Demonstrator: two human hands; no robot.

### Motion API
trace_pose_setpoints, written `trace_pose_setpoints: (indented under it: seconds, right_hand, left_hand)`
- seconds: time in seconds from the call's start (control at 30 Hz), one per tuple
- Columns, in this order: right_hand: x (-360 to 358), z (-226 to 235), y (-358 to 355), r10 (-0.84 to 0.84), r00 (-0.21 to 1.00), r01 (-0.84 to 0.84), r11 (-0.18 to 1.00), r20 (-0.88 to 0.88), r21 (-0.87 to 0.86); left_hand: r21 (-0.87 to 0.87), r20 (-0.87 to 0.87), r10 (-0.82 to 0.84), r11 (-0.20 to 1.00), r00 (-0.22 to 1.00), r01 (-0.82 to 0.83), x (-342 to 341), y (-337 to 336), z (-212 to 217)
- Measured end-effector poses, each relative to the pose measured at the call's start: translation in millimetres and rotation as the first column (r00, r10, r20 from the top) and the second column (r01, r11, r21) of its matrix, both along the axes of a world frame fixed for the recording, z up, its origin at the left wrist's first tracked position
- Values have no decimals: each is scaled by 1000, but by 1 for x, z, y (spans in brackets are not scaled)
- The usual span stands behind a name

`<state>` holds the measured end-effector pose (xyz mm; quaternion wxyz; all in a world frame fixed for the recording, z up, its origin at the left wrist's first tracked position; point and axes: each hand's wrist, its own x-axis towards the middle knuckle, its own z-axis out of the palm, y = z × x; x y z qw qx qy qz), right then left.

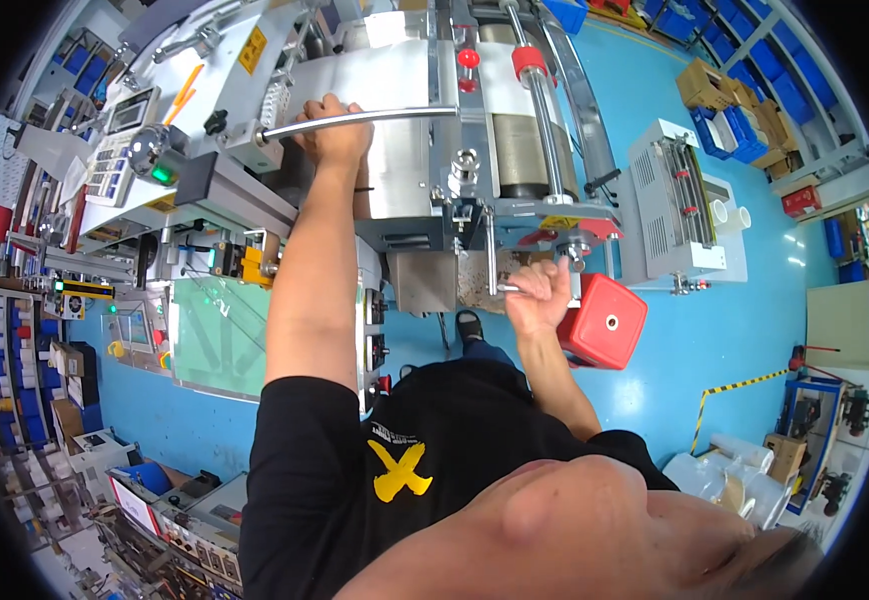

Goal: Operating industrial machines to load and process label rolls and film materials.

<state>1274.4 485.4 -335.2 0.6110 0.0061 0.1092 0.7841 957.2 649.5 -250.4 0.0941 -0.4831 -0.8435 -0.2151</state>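
My left hand (337, 132) reaches under a shiny metal bar (405, 114) that crosses the machine. Its bent fingers rest on the white sheet (380, 75) lying over the machine's roller, with nothing seen gripped in them. Below the sheet is the machine's bright metal surface (390, 185). My right hand (540, 297) is closed around a slim metal crank handle (493, 255) at the machine's near right side. Just beyond that hand, a metal knob (573, 255) sits at the end of the roller frame.
A red plastic container (605, 322) stands beside my right hand. To the right is a grey machine unit (667, 200). A control panel with a keypad (110, 170) lies at left, above a green-topped table (220, 335). Cardboard boxes (710, 85) stand at the back right.
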Motion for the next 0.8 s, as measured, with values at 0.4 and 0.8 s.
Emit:
trace_pose_setpoints:
  seconds: [0.4, 0.8]
  right_hand:
    - [-46, 138, 14, -706, -142, -726, 551, 694, 411]
    - [139, 124, 155, -749, 249, -51, 622, 614, 781]
  left_hand:
    - [56, -48, -15, 998, 999, 18, -2, 1, -6]
    - [60, -174, -11, 998, 985, 22, -9, 4, -8]
